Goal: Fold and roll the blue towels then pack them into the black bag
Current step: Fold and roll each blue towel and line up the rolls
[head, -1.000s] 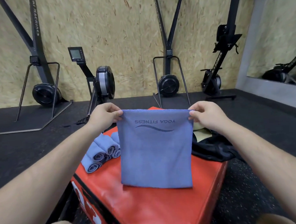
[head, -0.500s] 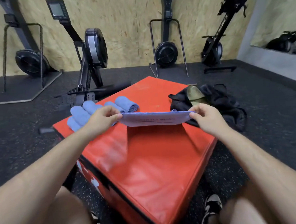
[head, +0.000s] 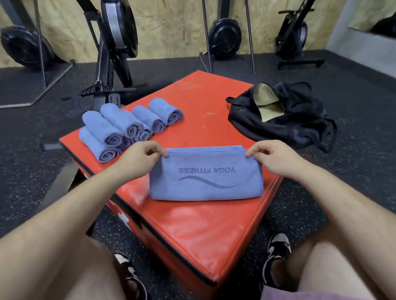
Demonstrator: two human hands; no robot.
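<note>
Two hands, left hand (head: 139, 158), right hand (head: 276, 157), pinching blue towel (head: 205, 179)

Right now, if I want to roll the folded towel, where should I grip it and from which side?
Probably its right short end, from the right: the folded towel lies flat, long side across the red box, and the right hand pinches that end's far corner.

the folded blue towel (head: 205, 177) bears "yoga fitness", upside down from the head camera.
</note>
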